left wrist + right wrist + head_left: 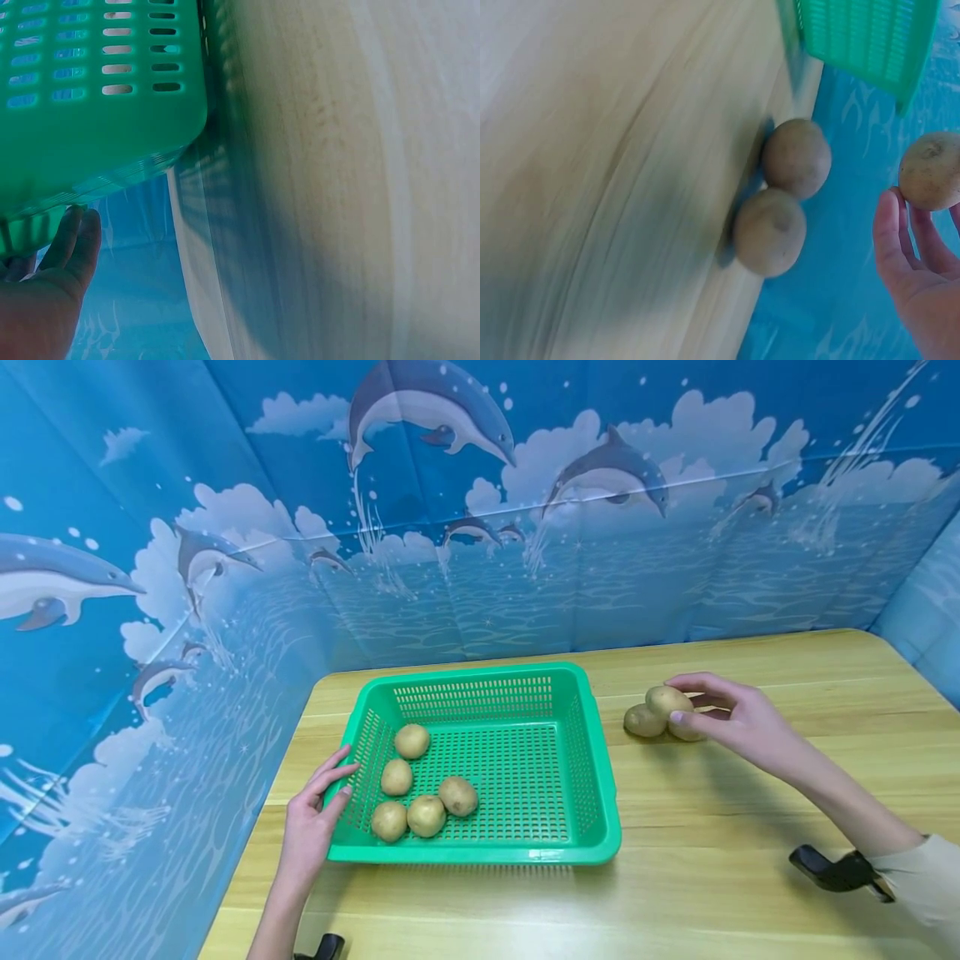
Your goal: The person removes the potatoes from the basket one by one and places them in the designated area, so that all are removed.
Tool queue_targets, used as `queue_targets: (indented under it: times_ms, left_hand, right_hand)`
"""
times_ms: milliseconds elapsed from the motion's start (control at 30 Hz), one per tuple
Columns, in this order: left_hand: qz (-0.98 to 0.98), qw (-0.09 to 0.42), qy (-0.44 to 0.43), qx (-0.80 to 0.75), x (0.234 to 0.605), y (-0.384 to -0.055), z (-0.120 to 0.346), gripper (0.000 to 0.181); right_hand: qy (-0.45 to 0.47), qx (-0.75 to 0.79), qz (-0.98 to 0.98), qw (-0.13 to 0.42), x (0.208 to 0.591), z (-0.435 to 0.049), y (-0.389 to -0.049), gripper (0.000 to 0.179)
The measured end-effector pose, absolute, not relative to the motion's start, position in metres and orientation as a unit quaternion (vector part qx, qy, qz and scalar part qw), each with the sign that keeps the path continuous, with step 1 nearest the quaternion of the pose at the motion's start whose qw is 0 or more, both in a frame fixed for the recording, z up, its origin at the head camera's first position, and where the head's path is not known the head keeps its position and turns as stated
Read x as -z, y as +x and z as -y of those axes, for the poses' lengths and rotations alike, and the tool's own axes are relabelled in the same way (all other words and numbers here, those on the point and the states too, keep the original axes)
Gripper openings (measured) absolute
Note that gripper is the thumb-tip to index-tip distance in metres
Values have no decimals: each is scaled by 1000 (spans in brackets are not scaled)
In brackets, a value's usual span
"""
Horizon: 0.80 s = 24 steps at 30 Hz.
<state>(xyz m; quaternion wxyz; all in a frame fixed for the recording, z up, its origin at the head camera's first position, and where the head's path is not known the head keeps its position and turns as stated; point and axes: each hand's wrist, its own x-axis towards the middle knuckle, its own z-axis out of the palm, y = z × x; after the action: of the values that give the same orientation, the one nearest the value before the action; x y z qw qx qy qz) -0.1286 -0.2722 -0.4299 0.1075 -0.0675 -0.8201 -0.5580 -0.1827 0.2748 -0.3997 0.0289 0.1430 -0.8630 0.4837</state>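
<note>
My right hand (pixel 738 718) pinches a potato (pixel 668 701) between thumb and fingers. In the right wrist view, that potato (pixel 932 171) is raised off the table, apart from two other potatoes (pixel 769 232) that lie touching on the wood. From the head, one of those two (pixel 645 721) shows at left and the other is partly covered by the hand. My left hand (pixel 309 827) holds the left rim of a green plastic basket (pixel 480 853), its fingers over the edge. Several potatoes (pixel 412 742) sit in the basket's left half.
The basket stands on a light wooden table (pixel 697 877), left of the loose potatoes. Blue dolphin-printed cloth (pixel 465 585) hangs behind and along the sides of the table. Black straps with mounts (pixel 840 868) are on both wrists.
</note>
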Motion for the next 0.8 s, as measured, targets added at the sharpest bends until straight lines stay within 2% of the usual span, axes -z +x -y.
queue_targets:
  times_ms: [800]
  left_hand:
    - [819, 108, -63, 560, 430, -128, 272, 27]
  right_hand:
    - [97, -417, 903, 36, 414, -330, -178, 47]
